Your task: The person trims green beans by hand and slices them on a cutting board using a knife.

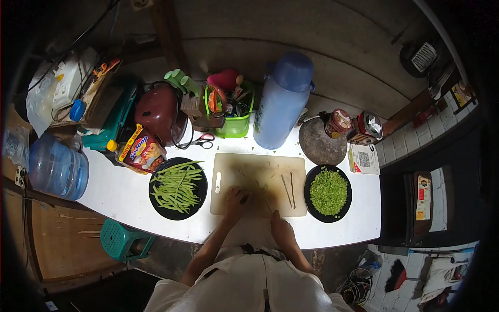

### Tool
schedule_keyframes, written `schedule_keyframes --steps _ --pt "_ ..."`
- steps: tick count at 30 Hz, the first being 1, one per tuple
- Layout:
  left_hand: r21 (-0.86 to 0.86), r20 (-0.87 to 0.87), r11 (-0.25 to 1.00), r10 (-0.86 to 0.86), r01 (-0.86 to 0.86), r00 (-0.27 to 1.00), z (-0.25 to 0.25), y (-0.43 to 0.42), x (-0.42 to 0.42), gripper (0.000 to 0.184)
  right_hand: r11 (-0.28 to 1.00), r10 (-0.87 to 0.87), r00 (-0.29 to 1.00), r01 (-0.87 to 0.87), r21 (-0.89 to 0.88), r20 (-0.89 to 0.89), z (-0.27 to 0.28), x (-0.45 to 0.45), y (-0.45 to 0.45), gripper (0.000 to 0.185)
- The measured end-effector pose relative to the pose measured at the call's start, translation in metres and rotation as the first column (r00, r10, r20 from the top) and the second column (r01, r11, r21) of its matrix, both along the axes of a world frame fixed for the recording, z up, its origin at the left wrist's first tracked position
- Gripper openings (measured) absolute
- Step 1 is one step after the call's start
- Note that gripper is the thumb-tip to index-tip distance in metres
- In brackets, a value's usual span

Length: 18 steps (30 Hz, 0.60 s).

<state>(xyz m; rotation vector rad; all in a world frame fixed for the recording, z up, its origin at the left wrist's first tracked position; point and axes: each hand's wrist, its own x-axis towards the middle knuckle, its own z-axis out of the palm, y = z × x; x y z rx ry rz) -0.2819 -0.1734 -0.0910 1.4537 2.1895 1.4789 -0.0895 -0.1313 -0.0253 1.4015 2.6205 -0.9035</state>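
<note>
A pale cutting board (244, 165) lies at the middle of the white table. My left hand (236, 202) is over its lower left part, fingers bent around something small and dark that I cannot make out. My right hand (281, 229) is closed on a knife (268, 206) at the board's front edge, the blade pointing up and left. Two thin brown sticks (288, 191) and a few green bits lie on the board. Left of it, whole green beans (176, 186) fill a black plate (198, 209); to the right, chopped green pieces (328, 192) are on another black plate (348, 202).
Behind the board stand a blue thermos (280, 104), a green basket (234, 126) of utensils, red-handled scissors (204, 140), a yellow-capped bottle (113, 146) and a red packet (144, 153). A round stone slab (319, 145) lies back right. A green stool (119, 239) is below left.
</note>
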Motion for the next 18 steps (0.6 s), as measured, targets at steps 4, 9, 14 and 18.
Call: schedule_keyframes --steps 4,9,14,18 --pt "-0.041 0.006 0.999 -0.032 0.032 0.999 0.002 -0.003 -0.002 0.023 0.997 0.062 0.998 -0.061 -0.040 0.032 0.001 -0.004 -0.009 0.035" --pt "-0.022 -0.021 0.999 -0.027 0.026 0.999 -0.005 -0.001 -0.002 0.026 0.995 0.049 0.997 -0.045 -0.091 0.051 -0.003 0.000 -0.021 0.037" --pt "-0.020 -0.031 0.999 -0.033 0.033 0.999 -0.008 -0.001 -0.003 0.025 0.997 0.071 0.995 -0.069 -0.039 0.063 -0.012 0.006 -0.022 0.038" --pt "-0.028 0.004 0.999 -0.020 0.020 1.000 -0.009 -0.001 0.001 0.023 0.993 0.117 0.993 -0.117 -0.014 0.023 -0.027 0.011 -0.020 0.037"
